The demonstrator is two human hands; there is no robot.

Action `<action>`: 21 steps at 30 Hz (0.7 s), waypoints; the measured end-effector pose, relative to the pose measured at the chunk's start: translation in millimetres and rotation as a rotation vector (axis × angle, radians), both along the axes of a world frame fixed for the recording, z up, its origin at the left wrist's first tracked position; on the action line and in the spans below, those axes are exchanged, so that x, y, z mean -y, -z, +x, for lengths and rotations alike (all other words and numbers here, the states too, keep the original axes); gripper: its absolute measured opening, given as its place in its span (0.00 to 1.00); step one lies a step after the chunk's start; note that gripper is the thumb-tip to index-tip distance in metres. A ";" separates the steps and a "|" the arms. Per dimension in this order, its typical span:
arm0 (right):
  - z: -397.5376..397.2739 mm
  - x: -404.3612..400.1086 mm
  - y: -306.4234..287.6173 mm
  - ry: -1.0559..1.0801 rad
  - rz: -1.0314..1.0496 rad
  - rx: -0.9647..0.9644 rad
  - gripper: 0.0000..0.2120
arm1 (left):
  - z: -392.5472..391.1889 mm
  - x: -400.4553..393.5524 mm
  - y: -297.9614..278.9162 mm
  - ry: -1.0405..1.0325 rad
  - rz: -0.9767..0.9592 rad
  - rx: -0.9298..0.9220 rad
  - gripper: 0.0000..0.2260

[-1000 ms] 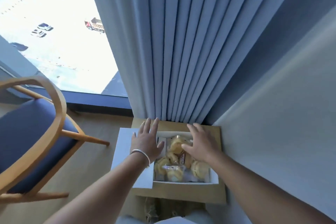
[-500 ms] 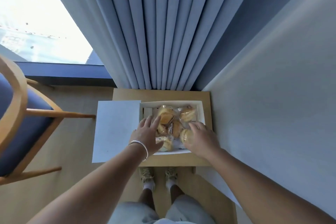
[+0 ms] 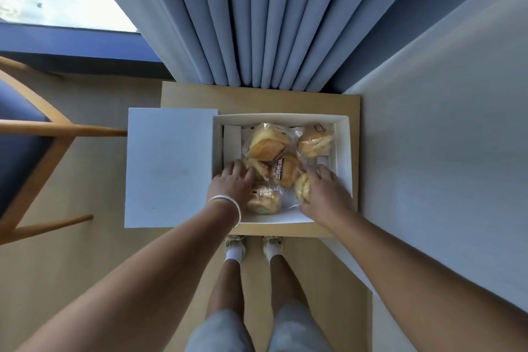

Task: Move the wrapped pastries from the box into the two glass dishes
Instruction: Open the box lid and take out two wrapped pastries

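Observation:
A white box (image 3: 274, 117) stands open on a small wooden table (image 3: 257, 98), its lid (image 3: 171, 168) folded flat to the left. Several clear-wrapped golden pastries lie inside: one at the far left (image 3: 267, 143), one at the far right (image 3: 314, 141), one with a brown label (image 3: 285, 171) in the middle. My left hand (image 3: 231, 184), fingers apart, lies palm down by a near-left pastry (image 3: 263, 201). My right hand (image 3: 324, 194) rests on a near-right pastry (image 3: 302, 187); its grip is hidden. No glass dish is in view.
A blue curtain (image 3: 257, 23) hangs right behind the table, and a pale wall (image 3: 428, 151) runs along its right side. A wooden chair with a blue seat (image 3: 25, 146) stands to the left. My legs and shoes (image 3: 251, 246) are just before the table.
The view has tilted downward. Both hands have come from the far part of the box to its near part and now lie on the near pastries.

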State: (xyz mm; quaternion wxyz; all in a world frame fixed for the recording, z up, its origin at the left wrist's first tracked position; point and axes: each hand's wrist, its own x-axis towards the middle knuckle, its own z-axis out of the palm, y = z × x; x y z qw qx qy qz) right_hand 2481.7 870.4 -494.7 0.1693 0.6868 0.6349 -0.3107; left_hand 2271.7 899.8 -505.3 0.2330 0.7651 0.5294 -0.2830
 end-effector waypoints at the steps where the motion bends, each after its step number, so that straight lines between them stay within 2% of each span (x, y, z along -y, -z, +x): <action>1: 0.9 -0.9 6.4 -0.020 -0.002 0.004 0.48 | 2.1 0.7 4.2 -0.008 0.017 -0.007 0.28; 6: -2.0 -3.5 23.1 -0.112 -0.001 0.065 0.51 | 8.5 4.2 10.5 0.027 0.111 -0.078 0.24; 10: -4.2 -4.5 13.3 -0.106 0.018 0.074 0.41 | 12.5 -0.8 -5.3 0.074 0.122 -0.119 0.21; 16: -3.7 -2.5 -29.2 -0.054 0.083 0.049 0.36 | 3.3 -7.9 -54.1 0.091 0.195 -0.080 0.26; 21: -11.9 -14.0 -87.6 -0.017 0.120 0.045 0.33 | -6.9 -16.4 -108.1 0.052 0.277 0.002 0.32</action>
